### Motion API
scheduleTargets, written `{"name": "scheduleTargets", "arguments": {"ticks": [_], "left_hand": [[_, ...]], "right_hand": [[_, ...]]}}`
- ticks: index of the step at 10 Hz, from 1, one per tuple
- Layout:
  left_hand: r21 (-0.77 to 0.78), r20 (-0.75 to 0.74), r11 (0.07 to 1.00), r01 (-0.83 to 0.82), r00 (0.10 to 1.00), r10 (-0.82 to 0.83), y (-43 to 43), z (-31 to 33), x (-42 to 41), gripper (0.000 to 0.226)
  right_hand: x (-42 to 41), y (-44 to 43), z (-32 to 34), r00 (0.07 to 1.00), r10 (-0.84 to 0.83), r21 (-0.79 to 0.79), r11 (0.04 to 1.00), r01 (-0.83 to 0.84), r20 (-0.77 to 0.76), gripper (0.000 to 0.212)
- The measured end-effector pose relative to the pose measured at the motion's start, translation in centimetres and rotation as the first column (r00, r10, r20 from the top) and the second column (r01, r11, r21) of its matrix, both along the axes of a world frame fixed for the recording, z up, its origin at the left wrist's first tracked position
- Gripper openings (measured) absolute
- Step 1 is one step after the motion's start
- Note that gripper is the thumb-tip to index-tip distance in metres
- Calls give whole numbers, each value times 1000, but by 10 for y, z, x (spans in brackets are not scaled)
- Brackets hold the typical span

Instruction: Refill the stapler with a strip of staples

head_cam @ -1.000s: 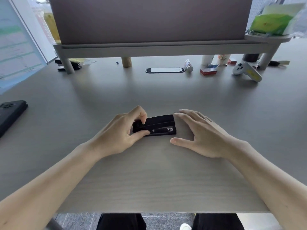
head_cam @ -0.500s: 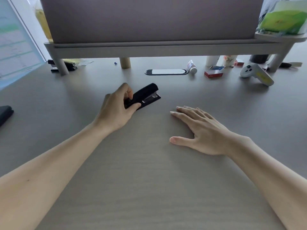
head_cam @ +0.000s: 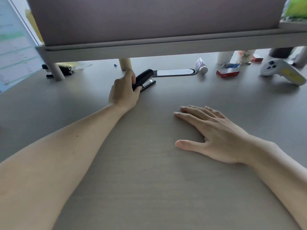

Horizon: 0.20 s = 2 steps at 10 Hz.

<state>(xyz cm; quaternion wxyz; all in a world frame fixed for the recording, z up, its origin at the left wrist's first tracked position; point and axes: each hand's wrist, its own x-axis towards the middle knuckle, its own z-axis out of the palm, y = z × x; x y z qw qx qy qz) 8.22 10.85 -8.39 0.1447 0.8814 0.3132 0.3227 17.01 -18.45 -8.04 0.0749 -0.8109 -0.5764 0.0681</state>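
The left hand point(head_cam: 124, 90) reaches far across the desk point(head_cam: 149, 180), its grip clamped on the rear of the black stapler point(head_cam: 144, 78), whose base touches the desk near the cable slot point(head_cam: 174, 72). The right hand point(head_cam: 214, 135) lies flat, fingers spread, holding nothing.

1. The black plastic stapler with a metal magazine point(head_cam: 144, 79) sits far out on the desk, closed.
2. Its nose points right and away; the rear end is hidden.
3. The small red staple box point(head_cam: 228, 73) lies well apart to its right.
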Motion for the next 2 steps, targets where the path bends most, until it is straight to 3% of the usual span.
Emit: {"name": "scheduleTargets", "arguments": {"ticks": [2], "left_hand": [[45,2,999,31,1000,-31,4,-1,6,27]], "right_hand": [[-1,0,2,1000,7,3,1000,-7,-15,112]]}}
